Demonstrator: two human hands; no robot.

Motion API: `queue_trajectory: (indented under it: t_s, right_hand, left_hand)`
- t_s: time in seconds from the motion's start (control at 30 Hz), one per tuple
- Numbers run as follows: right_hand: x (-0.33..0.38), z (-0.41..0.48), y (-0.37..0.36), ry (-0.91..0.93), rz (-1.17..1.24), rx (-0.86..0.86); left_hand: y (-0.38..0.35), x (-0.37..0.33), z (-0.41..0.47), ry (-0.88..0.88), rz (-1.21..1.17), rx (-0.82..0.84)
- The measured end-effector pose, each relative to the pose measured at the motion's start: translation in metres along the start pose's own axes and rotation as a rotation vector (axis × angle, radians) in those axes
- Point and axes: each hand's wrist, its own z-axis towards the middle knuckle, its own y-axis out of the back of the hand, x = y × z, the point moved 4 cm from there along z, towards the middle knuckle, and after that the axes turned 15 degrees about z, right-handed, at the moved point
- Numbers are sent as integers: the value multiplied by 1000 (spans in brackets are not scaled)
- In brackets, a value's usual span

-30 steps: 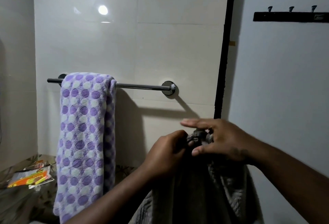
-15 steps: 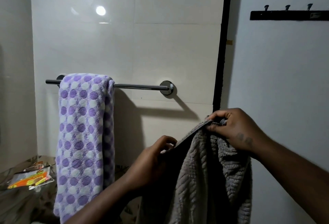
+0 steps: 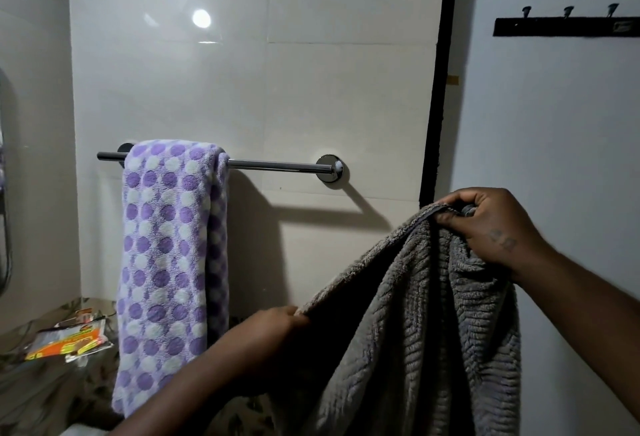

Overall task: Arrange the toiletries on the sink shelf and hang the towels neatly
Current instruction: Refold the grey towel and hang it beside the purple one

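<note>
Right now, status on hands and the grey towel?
Left hand and right hand both gripping the grey towel by its top edge, stretched between them. Not on the towel bar yet. Polka-dot towel fills the bar's left end; right stretch bare.

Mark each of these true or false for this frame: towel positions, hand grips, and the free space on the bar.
1. The purple-and-white dotted towel hangs over the left part of the chrome towel bar. True.
2. The grey ribbed towel is already draped over the bar. False: it is held in the air, below and to the right of the bar.
3. The right hand pinches the grey towel's upper edge. True.
4. The left hand is empty. False: it grips the same edge lower down.
5. Clothes hang from the dark hook rack. False: its hooks are bare.
</note>
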Motion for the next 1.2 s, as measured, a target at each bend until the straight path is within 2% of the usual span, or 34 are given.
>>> queue_trajectory:
  t_s: [0.03, 0.07, 0.13, 0.27, 0.4, 0.47, 0.57, 0.63, 0.73, 0.83, 0.9, 0.97, 1.03, 1.1, 1.2]
  right_hand:
    - [-1, 1, 4, 5, -14, -16]
    - [-2, 2, 7, 4, -30, -27]
    - [-7, 2, 11, -9, -67, -28]
    - [-17, 0, 12, -25, -122, -32]
    - [-28, 1, 19, -66, -128, -78]
    - [-36, 1, 24, -95, -140, -90]
    - [-45, 1, 31, -126, -154, -97]
    - [-50, 0, 29, -152, -158, -68]
    - [-55, -3, 20, -166, -192, -12]
    - [-58, -2, 11, -164, -194, -6]
    - [-58, -1, 7, -170, -167, 8]
    - [-58, -2, -1, -177, -179, 49]
    - [-58, -4, -11, -185, -219, 106]
    - [-60, -6, -22, -195, -253, 160]
    - [-63, -9, -33, -212, -268, 199]
  left_hand:
    - [3, -1, -2, -14, 101, 40]
    - [4, 2, -6, 40, 88, 148]
    - [-3, 11, -12, 172, -35, 296]
    - [-5, 18, -20, 328, -195, 402]
    - [7, 28, -37, 176, -299, 223]
    - [15, 37, -48, 172, -522, 77]
    - [30, 52, -68, 279, -1005, -245]
    - [33, 60, -74, 269, -1198, -373]
    - [44, 66, -81, 241, -1369, -435]
    - [62, 65, -86, 150, -1435, -409]
    - [72, 68, -91, 130, -1528, -485]
    - [81, 68, -95, 38, -1629, -539]
    - [88, 67, -97, -15, -1700, -495]
    - [96, 66, -99, 68, -1661, -377]
    - [110, 60, -103, 201, -1207, -106]
